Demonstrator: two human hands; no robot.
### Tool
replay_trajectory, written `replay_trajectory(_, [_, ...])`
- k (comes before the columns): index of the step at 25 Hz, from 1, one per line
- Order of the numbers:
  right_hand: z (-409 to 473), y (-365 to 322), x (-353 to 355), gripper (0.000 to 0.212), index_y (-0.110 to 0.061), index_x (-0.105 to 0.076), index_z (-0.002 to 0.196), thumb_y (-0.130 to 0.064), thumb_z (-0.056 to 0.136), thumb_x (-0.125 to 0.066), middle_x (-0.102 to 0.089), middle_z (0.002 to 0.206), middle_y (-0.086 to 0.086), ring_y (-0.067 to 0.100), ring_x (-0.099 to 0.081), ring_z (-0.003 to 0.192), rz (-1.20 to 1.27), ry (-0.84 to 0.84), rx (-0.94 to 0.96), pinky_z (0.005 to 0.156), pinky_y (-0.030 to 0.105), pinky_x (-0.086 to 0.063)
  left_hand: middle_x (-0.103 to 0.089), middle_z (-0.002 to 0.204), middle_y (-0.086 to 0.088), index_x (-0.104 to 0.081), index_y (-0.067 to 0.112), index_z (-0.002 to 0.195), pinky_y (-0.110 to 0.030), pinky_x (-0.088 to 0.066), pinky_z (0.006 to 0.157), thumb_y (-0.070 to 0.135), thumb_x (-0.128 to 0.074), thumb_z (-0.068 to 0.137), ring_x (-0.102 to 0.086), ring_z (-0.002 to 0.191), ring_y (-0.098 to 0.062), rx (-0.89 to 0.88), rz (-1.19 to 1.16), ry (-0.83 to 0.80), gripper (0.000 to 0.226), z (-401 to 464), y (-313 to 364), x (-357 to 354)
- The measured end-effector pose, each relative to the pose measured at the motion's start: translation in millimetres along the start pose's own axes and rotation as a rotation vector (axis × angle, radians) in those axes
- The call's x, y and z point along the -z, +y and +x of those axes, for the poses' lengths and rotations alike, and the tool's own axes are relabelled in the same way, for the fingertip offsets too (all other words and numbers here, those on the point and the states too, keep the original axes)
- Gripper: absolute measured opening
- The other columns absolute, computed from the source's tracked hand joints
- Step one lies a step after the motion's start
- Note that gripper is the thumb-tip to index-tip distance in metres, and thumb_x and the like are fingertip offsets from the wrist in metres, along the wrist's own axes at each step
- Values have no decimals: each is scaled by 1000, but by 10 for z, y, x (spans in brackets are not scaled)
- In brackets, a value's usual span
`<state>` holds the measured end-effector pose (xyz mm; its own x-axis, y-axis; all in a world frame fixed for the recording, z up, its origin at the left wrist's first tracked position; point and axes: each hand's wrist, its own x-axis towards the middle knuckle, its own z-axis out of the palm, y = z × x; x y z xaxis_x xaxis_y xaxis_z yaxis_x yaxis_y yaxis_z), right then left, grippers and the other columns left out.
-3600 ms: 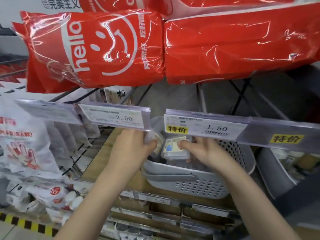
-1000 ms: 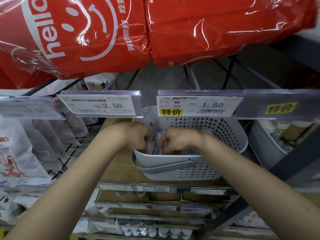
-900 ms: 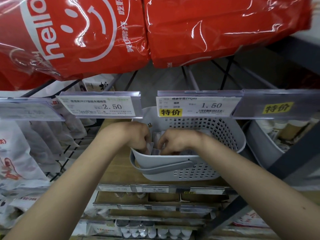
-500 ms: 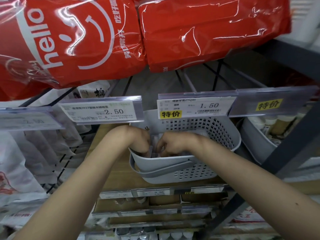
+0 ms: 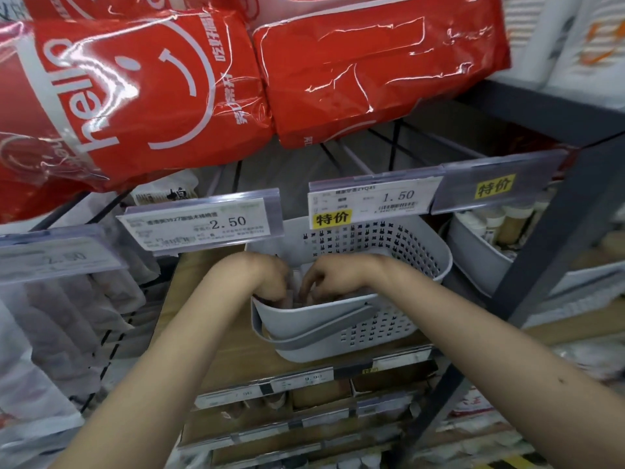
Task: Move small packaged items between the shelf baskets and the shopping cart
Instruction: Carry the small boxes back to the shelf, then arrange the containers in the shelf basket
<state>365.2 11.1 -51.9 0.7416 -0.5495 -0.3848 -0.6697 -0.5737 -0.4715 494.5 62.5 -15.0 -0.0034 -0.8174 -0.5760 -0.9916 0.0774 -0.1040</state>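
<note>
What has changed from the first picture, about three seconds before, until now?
Earlier both hands held small clear packets up at the rim of the grey basket. Now the left hand and right hand are lowered inside it, fingers curled among the packets; what they grip is hidden. The basket stays on the wooden shelf, under the 1.50 price tag, handle folded down.

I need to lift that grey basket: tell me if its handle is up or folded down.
Folded down: the handle lies along the front wall of the grey basket.
</note>
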Motion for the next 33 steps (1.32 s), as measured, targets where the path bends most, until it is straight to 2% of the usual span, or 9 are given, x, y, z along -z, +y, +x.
replay_trajectory(2, [-133, 29, 27, 31, -11, -61, 124, -14, 94, -55, -56, 82, -13, -4, -52, 67, 66, 78, -23, 56, 4, -40, -64, 111, 2, -64, 23, 109, -27, -46, 82, 24, -51, 93, -56, 97, -15, -60, -154, 111, 20, -67, -90, -58])
replay_trajectory(4, [-316, 73, 24, 33, -11, -59, 126, -18, 94, -55, -62, 96, -7, 2, -57, 77, 118, 178, -42, 68, 9, -44, -63, 115, 3, -62, 27, 118, -30, -45, 91, 30, -51, 94, -56, 104, -16, -70, -257, 219, 26, -179, -118, -118])
replay_trajectory(8, [-811, 82, -16, 32, -21, -58, 126, -27, 94, -54, -61, 122, -1, 14, -56, 109, -21, 529, -40, 90, 29, -46, -61, 120, 6, -56, 31, 122, -39, -21, 112, 37, -47, 95, -49, 119, -19, -27, -193, 554, 28, -398, -20, -289])
replay_trajectory(12, [-1558, -1, -318, 32, -18, -58, 125, -28, 96, -48, -55, 124, -2, 15, -51, 114, -204, 787, 19, 93, 31, -44, -62, 119, 3, -59, 23, 123, -34, -41, 92, 30, -57, 90, -54, 113, -19, -272, -432, 787, 34, -582, 351, -433])
replay_trajectory(15, [-2240, 282, -715, 33, -17, -61, 120, -29, 95, -44, -57, 125, -1, 14, -52, 115, -216, 914, -80, 93, 27, -44, -62, 116, 4, -60, 19, 120, -29, -45, 86, 30, -54, 93, -56, 107, -17, -520, -359, 910, 30, -621, 961, -457])
replay_trajectory(20, [-3456, 1051, -1545, 28, -19, -63, 116, -28, 93, -50, -60, 115, -7, 7, -53, 108, -15, 1026, -495, 91, 20, -41, -57, 124, 6, -60, 18, 121, -25, -38, 94, 32, -42, 91, -50, 112, -11, -936, -383, 781, 38, -553, 2468, -601])
replay_trajectory(24, [-4302, 1564, -2311, 21, -23, -62, 114, -22, 94, -55, -55, 111, -16, 3, -52, 106, 226, 1106, -877, 84, 5, -33, -45, 133, 18, -48, 25, 134, -16, -28, 104, 31, -44, 97, -36, 124, -1, -1132, -465, 466, 38, -347, 3709, -868])
replay_trajectory(28, [-4921, 1878, -3023, 28, -26, -55, 123, -27, 95, -55, -53, 116, -16, 7, -53, 114, 505, 1072, -1219, 87, 14, -34, -50, 136, 7, -49, 23, 135, -27, -37, 101, 28, -49, 96, -46, 124, -11, -1131, -322, 220, 40, -25, 4748, -1259])
replay_trajectory(33, [-5232, 2168, -3435, 29, -22, -56, 122, -28, 94, -55, -56, 112, -13, 7, -55, 110, 764, 1006, -1357, 87, 15, -38, -55, 131, 7, -53, 24, 130, -16, -39, 87, 28, -51, 95, -52, 112, -5, -1045, -264, -40, 34, 295, 5332, -1586])
